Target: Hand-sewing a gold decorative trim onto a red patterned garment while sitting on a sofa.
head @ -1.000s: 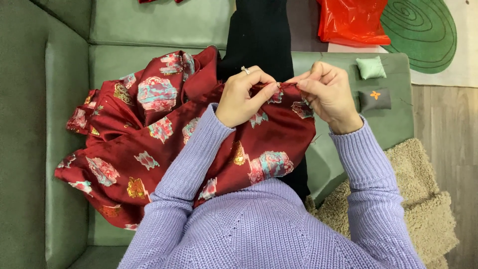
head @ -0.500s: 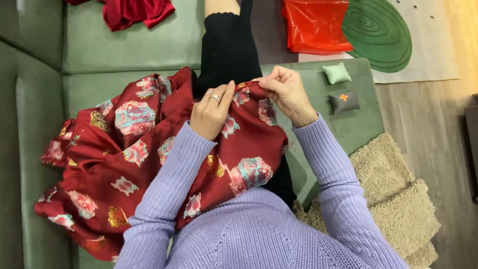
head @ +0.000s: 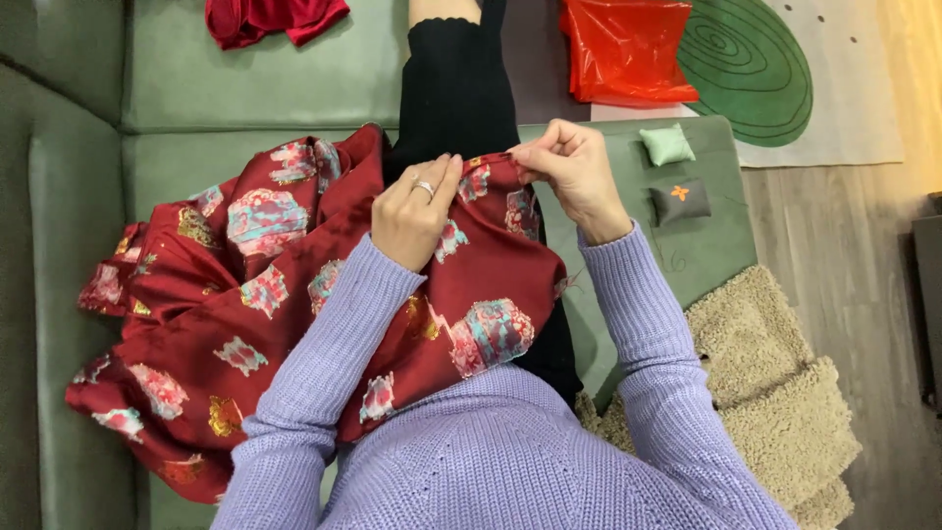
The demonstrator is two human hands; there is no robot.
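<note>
From my remote seat, head cam only. Step in hand, as I judge it: hand-stitching or pinning along the top edge of the dark red silky fabric w/ pink, teal and gold flower print (head: 294, 324). Can't make out a needle or thread, too small. The cloth lies across the lap and spills to the left over the green sofa seat (head: 196, 98), its worked edge up by the black-clad leg (head: 453, 88).

Left hand (head: 412, 211): fingers (head: 442, 177) curled down, pressed flat on the cloth just below the edge, holding it taut. Closed onto fabric, silver ring visible.

Right hand (head: 574, 172): thumb and fingertips (head: 525, 157) pinched together on the hem, clamped on the fabric edge. Whether sth thin also sits in the pinch, can't tell.

Hands are near each other, short stretch of hem between them.

Next move, my judgement: needs a firm pinch w/ the right and steady tension from the left so the slippery cloth doesn't slide.

Nearby: light green small cushion (head: 667, 144) and grey small cushion w/ orange star (head: 680, 199) on the sofa arm, red plastic bag (head: 628, 49) on the floor, beige shaggy rug (head: 765, 393).
</note>
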